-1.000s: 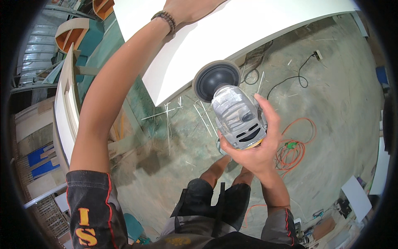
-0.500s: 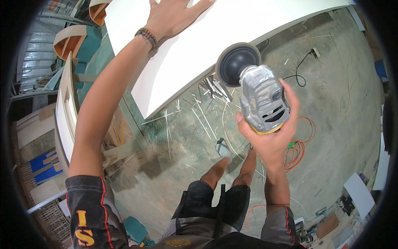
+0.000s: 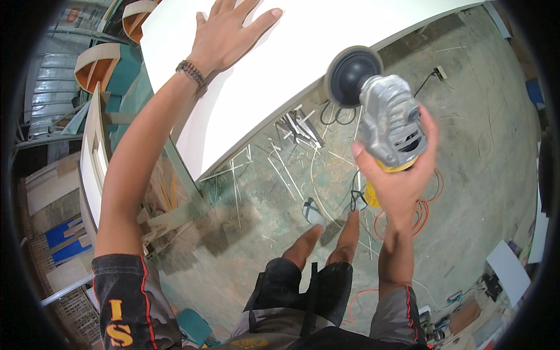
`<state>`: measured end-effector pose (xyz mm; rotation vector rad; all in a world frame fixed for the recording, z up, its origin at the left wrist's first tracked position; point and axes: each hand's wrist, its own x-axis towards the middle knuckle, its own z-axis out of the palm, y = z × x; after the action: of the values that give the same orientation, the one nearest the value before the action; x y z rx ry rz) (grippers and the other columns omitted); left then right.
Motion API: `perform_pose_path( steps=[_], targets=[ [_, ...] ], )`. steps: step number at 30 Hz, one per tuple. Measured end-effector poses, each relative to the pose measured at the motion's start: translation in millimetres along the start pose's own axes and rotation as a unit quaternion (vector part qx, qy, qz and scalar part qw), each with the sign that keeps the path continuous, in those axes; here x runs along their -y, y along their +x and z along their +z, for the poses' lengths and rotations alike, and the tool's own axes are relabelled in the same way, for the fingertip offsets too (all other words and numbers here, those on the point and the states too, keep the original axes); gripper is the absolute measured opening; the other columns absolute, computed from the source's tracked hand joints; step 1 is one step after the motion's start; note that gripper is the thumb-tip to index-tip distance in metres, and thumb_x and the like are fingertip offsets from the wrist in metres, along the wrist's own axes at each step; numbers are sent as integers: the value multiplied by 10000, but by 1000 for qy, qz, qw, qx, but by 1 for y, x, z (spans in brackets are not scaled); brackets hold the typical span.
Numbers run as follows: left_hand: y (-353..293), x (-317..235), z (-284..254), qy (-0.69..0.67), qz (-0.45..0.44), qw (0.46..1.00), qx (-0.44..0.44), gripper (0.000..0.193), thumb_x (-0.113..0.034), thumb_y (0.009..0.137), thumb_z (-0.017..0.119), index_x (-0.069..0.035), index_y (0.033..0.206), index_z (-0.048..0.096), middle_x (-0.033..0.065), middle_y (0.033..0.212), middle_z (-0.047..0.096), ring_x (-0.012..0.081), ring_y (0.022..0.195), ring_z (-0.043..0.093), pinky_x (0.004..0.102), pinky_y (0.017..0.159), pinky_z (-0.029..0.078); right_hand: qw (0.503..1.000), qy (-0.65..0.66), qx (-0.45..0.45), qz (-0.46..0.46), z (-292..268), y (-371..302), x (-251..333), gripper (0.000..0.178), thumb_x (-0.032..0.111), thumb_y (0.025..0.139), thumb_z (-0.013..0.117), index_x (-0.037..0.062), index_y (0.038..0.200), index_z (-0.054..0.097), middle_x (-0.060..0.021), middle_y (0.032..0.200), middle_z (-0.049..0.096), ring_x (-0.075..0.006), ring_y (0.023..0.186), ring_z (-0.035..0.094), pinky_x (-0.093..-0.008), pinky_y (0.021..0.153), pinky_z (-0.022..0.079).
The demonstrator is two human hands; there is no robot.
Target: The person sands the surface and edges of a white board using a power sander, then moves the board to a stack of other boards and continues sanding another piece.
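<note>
A large white board (image 3: 280, 52) spans the top of the view, its near edge running diagonally. Spread flat on its surface is my left hand (image 3: 224, 35), fingers apart, with a beaded bracelet at the wrist. My right hand (image 3: 402, 175) grips an angle grinder (image 3: 388, 119) with a dusty grey head and yellow body. A round black disc (image 3: 352, 77) on the grinder's head faces the board's near edge and overlaps it in view; whether they touch I cannot tell.
White offcut strips (image 3: 297, 128) litter the floor below the board. An orange hose (image 3: 419, 219) lies coiled near my right foot, and a black cable with a plug (image 3: 438, 74) lies further right. Curved wooden pieces (image 3: 96, 67) and a panel (image 3: 93, 151) stand at left.
The grinder and my right hand have moved right and slightly up along the board's edge. My left hand has shifted left and down relative to the view, still flat on the board.
</note>
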<state>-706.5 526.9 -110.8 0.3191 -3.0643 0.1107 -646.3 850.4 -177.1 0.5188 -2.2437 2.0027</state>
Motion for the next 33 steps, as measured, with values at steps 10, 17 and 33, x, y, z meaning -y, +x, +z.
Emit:
perform_pose_path(
  steps=[10, 17, 33],
  targets=[
    [12, 27, 35, 53, 54, 991, -108, 768, -756, 963, 396, -345, 1612, 361, 146, 1687, 282, 353, 1571, 215, 648, 1240, 152, 998, -1, 29, -52, 1, -6, -2, 904, 114, 670, 914, -7, 1441, 459, -182, 1277, 610, -263, 1134, 658, -364, 966, 539],
    [10, 23, 42, 22, 50, 994, -100, 772, -782, 949, 407, -363, 1596, 390, 167, 1672, 310, 353, 1571, 217, 647, 1243, 133, 999, -13, -11, -29, -18, 18, -16, 884, 112, 690, 909, -7, 1436, 451, -174, 1281, 589, -252, 1155, 637, -361, 962, 533],
    [10, 14, 26, 20, 42, 998, -48, 734, -674, 967, 419, -342, 1618, 351, 134, 1706, 241, 357, 1583, 180, 663, 1240, 92, 999, 15, -44, 24, -78, 94, -46, 887, 144, 715, 930, -38, 1434, 443, -140, 1233, 631, -194, 1083, 650, -327, 950, 521]
  ],
)
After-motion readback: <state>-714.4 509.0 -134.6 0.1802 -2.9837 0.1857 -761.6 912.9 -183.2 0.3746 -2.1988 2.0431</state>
